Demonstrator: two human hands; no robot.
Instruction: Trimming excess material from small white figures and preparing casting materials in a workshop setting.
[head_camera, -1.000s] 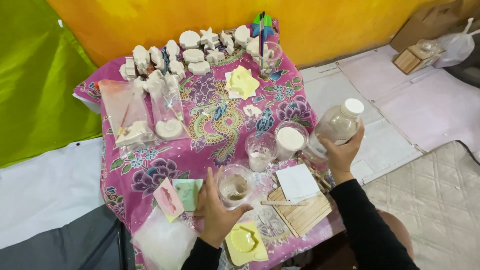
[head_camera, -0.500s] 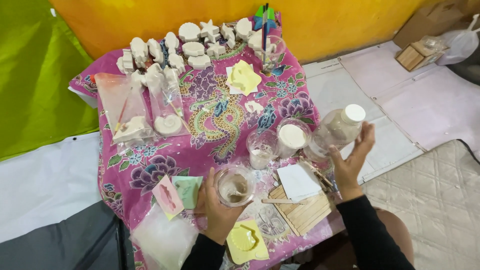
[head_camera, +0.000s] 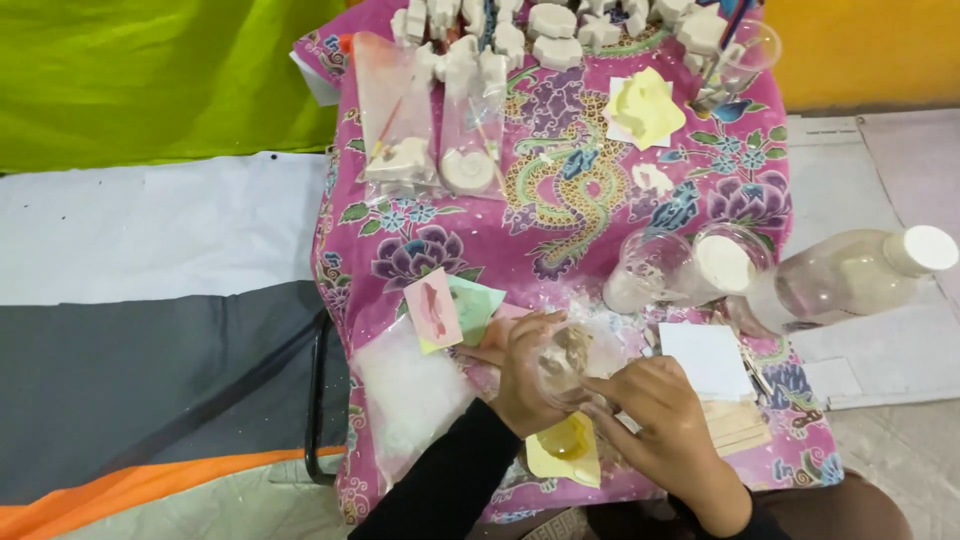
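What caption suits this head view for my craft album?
Both hands, left hand and right hand, hold a clear cup over a pink cloth.

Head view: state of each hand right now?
Left hand: closed around the small clear plastic cup, holding it.
Right hand: fingers at that cup's rim; whether it grips anything cannot be told.

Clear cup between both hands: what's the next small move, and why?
Probably tip the clear cup gently over the yellow mould. The left hand grips the cup, the right hand is at its rim, and the mould lies right below, in front of the hands. Whether the cup's contents are ready to pour is unclear.
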